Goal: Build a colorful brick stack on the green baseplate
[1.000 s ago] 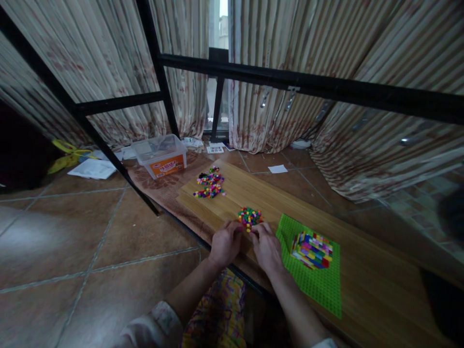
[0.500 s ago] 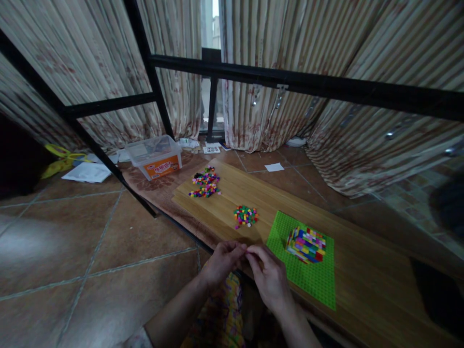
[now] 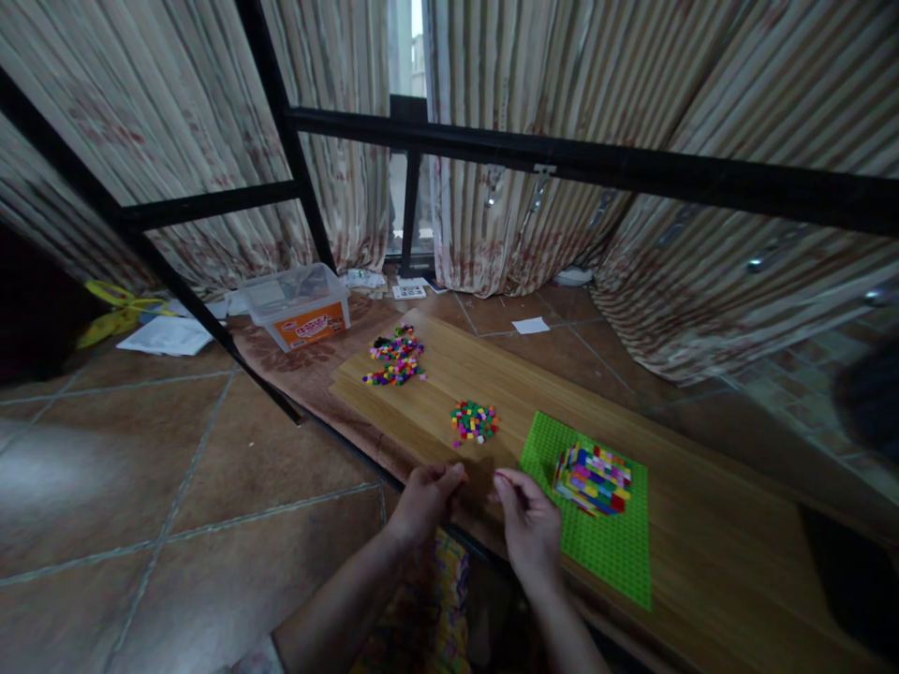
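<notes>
On my head-camera feed, the left hand (image 3: 430,501) is near the front edge of the wooden tabletop (image 3: 428,402), its thumb and fingertips drawn narrow. The right hand (image 3: 530,524) is just beside the green studded baseplate (image 3: 611,557), also in a narrow pinch. I observe a reddish spot at its fingertips (too small to identify), so I cannot tell whether either hand grips a brick. The two hands are apart from each other. The multicolored brick structure (image 3: 596,479) stands on the baseplate. A small brick pile (image 3: 475,422) lies on the tabletop beyond the hands; a larger brick pile (image 3: 395,360) lies farther left, near the clear plastic box (image 3: 295,298).
</notes>
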`<state>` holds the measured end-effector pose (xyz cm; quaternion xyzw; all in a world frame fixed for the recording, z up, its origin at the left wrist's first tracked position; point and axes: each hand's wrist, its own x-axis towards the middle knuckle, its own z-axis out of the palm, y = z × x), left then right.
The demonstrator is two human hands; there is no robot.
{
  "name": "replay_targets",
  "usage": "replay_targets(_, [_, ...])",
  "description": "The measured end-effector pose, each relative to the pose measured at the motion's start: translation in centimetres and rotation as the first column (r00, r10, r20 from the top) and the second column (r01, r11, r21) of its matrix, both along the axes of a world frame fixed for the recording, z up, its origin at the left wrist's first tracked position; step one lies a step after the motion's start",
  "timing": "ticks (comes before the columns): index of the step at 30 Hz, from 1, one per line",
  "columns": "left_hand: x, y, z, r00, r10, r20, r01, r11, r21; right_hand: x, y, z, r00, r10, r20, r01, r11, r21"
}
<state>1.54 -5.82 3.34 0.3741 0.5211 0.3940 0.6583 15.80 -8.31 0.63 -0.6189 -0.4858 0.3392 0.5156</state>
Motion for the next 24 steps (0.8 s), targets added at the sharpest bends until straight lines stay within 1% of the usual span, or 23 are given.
replay_targets(1, [-0.2, 0.4, 0.0, 0.991, -0.001, -0.131, 0.016, 0.994, 0.111, 0.3, 0.6, -0.2, 0.999, -0.022, 0.042, 0.021, 1.0, 0.019])
replay_targets(2, [-0.4, 0.9, 0.0, 0.96, 0.011, -0.279, 0.057, 0.97, 0.235, 0.6, 1.3, -0.4, 0.993, -0.03, 0.113, 0.026, 0.999, 0.039])
replay_targets(3, [-0.5, 1.3, 0.0, 0.907, 0.035, -0.42, 0.123, 0.931, 0.343, 0.8, 2.0, -0.4, 0.979, -0.025, 0.203, 0.015, 0.998, 0.054])
replay_targets(4, [-0.5, 1.8, 0.0, 0.839, 0.067, -0.541, 0.196, 0.889, 0.414, 0.9, 2.7, -0.4, 0.954, -0.01, 0.301, -0.008, 0.998, 0.061])
replay_targets(5, [-0.4, 2.3, -0.1, 0.764, 0.087, -0.64, 0.276, 0.852, 0.445, 1.0, 3.4, -0.2, 0.918, 0.009, 0.396, -0.035, 0.998, 0.059])
replay_targets(7, [-0.2, 3.1, -0.3, 0.613, 0.09, -0.785, 0.413, 0.81, 0.416, 0.8, 4.6, 0.1, 0.832, 0.043, 0.553, -0.078, 0.996, 0.04])
replay_targets(9, [0.2, 3.7, -0.7, 0.493, 0.079, -0.867, 0.499, 0.79, 0.356, 0.5, 5.4, 0.5, 0.762, 0.066, 0.644, -0.102, 0.995, 0.019])
replay_targets(10, [0.3, 4.0, -0.9, 0.452, 0.08, -0.888, 0.522, 0.784, 0.336, 0.4, 5.7, 0.6, 0.744, 0.072, 0.664, -0.105, 0.994, 0.011])
replay_targets(12, [0.5, 4.2, -1.2, 0.412, 0.092, -0.907, 0.536, 0.78, 0.323, 0.2, 5.9, 0.6, 0.734, 0.073, 0.675, -0.107, 0.994, 0.009])
replay_targets(14, [0.4, 4.3, -1.5, 0.424, 0.105, -0.9, 0.519, 0.785, 0.337, 0.0, 6.1, 0.5, 0.735, 0.065, 0.675, -0.116, 0.993, 0.03])
replay_targets(15, [0.3, 4.3, -1.6, 0.45, 0.114, -0.886, 0.505, 0.786, 0.358, 0.0, 6.1, 0.5, 0.736, 0.064, 0.674, -0.129, 0.991, 0.046])
replay_targets(17, [0.1, 4.2, -1.9, 0.53, 0.142, -0.836, 0.462, 0.778, 0.426, -0.3, 6.3, 0.4, 0.735, 0.079, 0.673, -0.173, 0.982, 0.073])
replay_targets(20, [-0.3, 3.9, -2.1, 0.647, 0.189, -0.738, 0.382, 0.757, 0.53, -0.8, 6.8, 0.3, 0.708, 0.117, 0.696, -0.229, 0.971, 0.07])
replay_targets(22, [-0.5, 3.8, -2.2, 0.691, 0.211, -0.691, 0.336, 0.753, 0.566, -1.1, 7.2, 0.2, 0.678, 0.129, 0.724, -0.236, 0.971, 0.048])
replay_targets(24, [-0.5, 3.8, -2.3, 0.715, 0.21, -0.667, 0.314, 0.755, 0.575, -1.2, 7.4, 0.2, 0.653, 0.137, 0.745, -0.234, 0.972, 0.026])
